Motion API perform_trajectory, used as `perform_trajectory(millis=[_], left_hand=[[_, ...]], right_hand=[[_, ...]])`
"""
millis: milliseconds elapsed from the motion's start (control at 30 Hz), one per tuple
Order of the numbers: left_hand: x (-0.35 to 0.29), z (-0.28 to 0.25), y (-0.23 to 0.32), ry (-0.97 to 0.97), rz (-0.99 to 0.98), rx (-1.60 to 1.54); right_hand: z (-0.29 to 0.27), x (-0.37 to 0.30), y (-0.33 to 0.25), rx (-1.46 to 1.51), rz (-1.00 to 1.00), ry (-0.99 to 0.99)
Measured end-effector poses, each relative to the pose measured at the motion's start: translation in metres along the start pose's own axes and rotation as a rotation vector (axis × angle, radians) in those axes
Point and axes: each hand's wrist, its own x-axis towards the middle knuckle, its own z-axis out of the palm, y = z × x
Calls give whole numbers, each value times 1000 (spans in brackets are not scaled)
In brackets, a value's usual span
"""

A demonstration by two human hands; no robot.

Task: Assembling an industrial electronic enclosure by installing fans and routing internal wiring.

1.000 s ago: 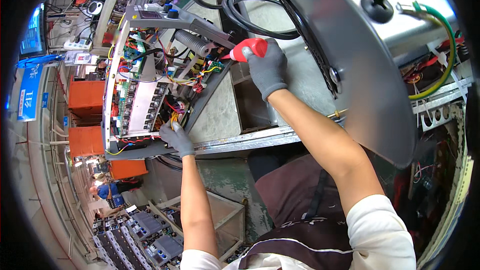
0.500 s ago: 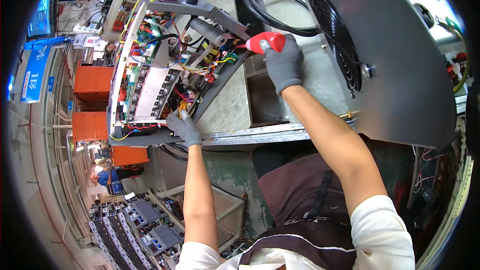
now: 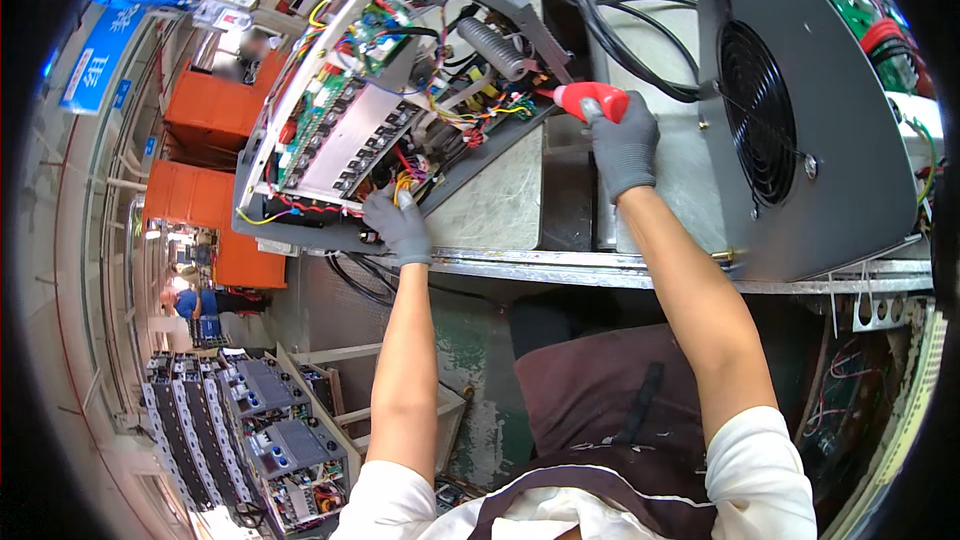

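Note:
A machine chassis (image 3: pixel 345 145) lies open at the left of the bench, with circuit boards, coloured wires and a ribbed grey coil (image 3: pixel 492 48) inside. My right hand (image 3: pixel 625 145), in a grey glove, is closed around a red tool (image 3: pixel 592 100) with a rounded body. Its narrow tip points left at the chassis's right edge, near a small green board (image 3: pixel 520 108); whether it touches anything is hard to see. My left hand (image 3: pixel 398 225), also gloved, is at the chassis's near edge, fingers closed at a bunch of yellow-orange wires (image 3: pixel 404 183). The fingertips are partly hidden.
A dark grey panel with a black fan (image 3: pixel 757 110) stands at the right. Thick black cables (image 3: pixel 640 30) loop behind my right hand. The metal bench edge (image 3: pixel 540 262) runs in front of me. Orange bins (image 3: pixel 215 100) and a rack of units (image 3: pixel 215 430) are at the left.
The whole view has shifted, so the chassis and fan panel appear turned and moved. Both hands keep about the same places at the chassis, the red tool still in my right.

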Motion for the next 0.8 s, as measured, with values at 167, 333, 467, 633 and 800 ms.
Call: perform_trajectory(millis=[167,333,467,633,800], left_hand=[[1,-1,9,3,-21,11],[1,-5,23,-11,-73,2],[-6,3,20,44,-96,38],[-11,1,22,51,-96,-24],[-11,-4,25,69,-90,-40]], right_hand=[[-14,4,-15,277,49,-60],[-37,-20,-21,21,-161,30],[-45,-59,-60,-57,-586,9],[-11,-54,-72,99,-956,-174],[7,-46,-79,29,-1042,-195]])
